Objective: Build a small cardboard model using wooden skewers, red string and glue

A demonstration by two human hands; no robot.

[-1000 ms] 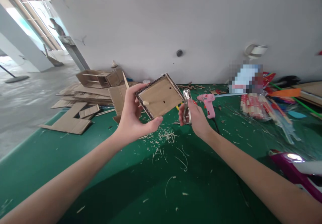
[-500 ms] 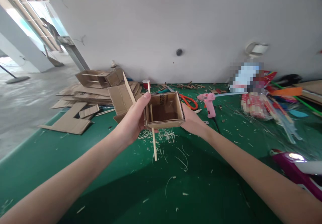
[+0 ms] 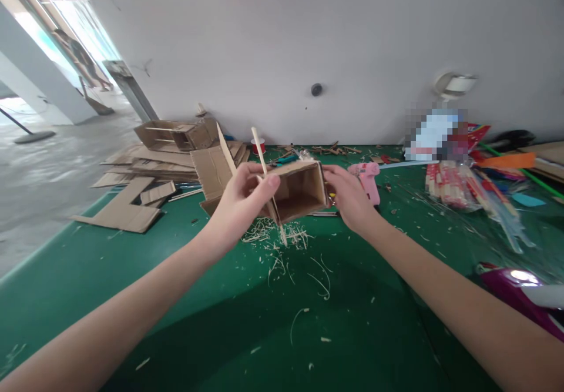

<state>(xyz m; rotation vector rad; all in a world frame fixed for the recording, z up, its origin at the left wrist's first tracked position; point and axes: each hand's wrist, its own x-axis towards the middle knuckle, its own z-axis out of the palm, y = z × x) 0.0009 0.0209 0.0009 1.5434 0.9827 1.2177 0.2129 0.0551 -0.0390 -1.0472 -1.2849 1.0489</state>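
**Two hands hold a small cardboard box over a green table.**

The cardboard box [image 3: 300,199], open side facing the viewer, is above wood shavings [image 3: 259,231] on the green table [image 3: 194,304]. The left hand [image 3: 235,204] clamps its left end and a wooden stick [image 3: 259,148], which now leans farther left and protrudes less below. The right hand [image 3: 353,204], previously partly behind the box, is at its right edge; its grip is unclear.
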